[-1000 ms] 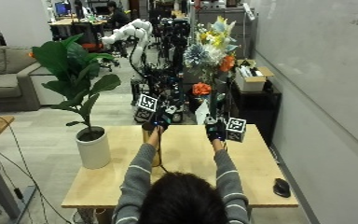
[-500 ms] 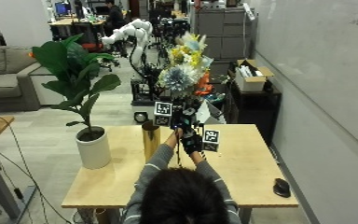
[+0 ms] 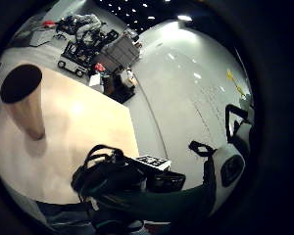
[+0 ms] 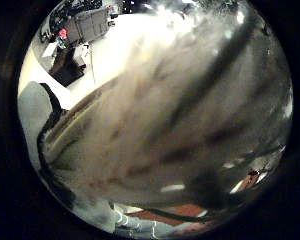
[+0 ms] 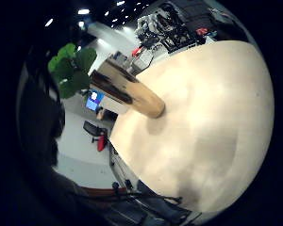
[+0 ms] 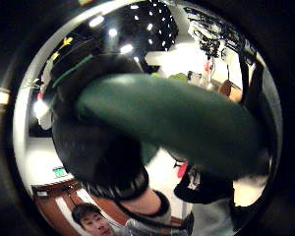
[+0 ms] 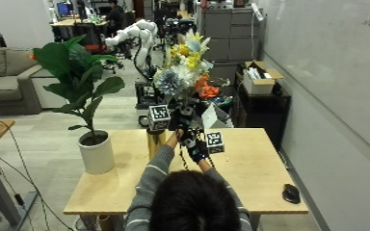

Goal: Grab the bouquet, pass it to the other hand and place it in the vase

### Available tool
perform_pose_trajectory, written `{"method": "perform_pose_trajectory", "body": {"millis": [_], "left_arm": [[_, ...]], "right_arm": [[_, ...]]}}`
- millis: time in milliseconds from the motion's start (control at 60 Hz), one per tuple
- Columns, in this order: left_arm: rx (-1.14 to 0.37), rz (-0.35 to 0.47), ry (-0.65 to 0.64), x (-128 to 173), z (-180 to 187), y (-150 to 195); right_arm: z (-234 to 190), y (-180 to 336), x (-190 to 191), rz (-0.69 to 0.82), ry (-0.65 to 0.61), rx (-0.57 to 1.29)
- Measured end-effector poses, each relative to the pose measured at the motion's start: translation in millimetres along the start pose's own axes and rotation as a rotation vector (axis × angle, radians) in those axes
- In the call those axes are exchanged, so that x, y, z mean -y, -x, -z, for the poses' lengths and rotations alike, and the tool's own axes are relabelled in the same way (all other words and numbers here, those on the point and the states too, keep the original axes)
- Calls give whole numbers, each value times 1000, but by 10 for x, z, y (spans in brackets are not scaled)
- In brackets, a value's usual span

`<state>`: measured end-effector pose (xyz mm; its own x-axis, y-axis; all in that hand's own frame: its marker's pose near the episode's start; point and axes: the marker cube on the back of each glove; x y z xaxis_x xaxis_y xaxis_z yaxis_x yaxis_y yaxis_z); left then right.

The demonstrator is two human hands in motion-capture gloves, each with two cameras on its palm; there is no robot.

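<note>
1. Since half a second ago the bouquet [image 7: 186, 67] has stayed upright above the desk [image 7: 249, 168], both hands meeting at its stems.
2. Left hand [image 7: 180, 119] fingers clamp the stems; right hand [image 7: 194, 147] fingers also curl on them, just below.
3. Yellow, white, blue and orange blooms stand at twelve o'clock of the gold vase [image 7: 154, 140].

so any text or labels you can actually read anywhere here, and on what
No readable text.
Whiteboard: faint marks near its upper edge, too faint to read.
Cardboard box on the dark cabinet: no legible label.
Green sign on a wall in the right thumb side palm view: too blurred to read.
</note>
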<state>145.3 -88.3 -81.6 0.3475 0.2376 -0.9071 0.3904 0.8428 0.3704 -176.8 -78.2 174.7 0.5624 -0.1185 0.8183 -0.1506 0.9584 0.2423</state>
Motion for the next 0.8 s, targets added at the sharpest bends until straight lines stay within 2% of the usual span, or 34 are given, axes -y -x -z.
{"method": "perform_pose_trajectory", "body": {"millis": [33, 83, 100, 183, 283, 350, 400, 483, 550, 683, 800], "left_arm": [[-1, -7, -3, 85, 61, -46], [3, -38, -14, 221, 171, -149], [6, -45, -18, 255, 216, -199], [36, -68, -74, 523, 419, -334], [60, -92, -130, 814, 632, -425], [66, -92, -159, 924, 753, -487], [64, -100, -168, 1100, 784, -386], [83, -96, -181, 1238, 858, -286], [104, -66, -183, 1197, 942, -276], [111, -71, -200, 1512, 976, 190], [96, -17, -197, 1582, 1010, 378]], "right_arm": [[-23, -39, 78, 84, 19, 47], [-49, 175, 40, 137, 106, 348], [-14, 231, -3, 123, 119, 388], [175, 123, -67, -27, 90, 274], [372, 70, -69, -17, 66, 185], [398, 68, 21, 89, 93, 216], [393, 35, 93, 138, 154, 220], [429, -204, 276, 126, 186, 95], [491, -239, 318, 59, 174, 118], [551, -269, 401, -3, 152, 189], [521, -281, 394, -73, 183, 234]]}}
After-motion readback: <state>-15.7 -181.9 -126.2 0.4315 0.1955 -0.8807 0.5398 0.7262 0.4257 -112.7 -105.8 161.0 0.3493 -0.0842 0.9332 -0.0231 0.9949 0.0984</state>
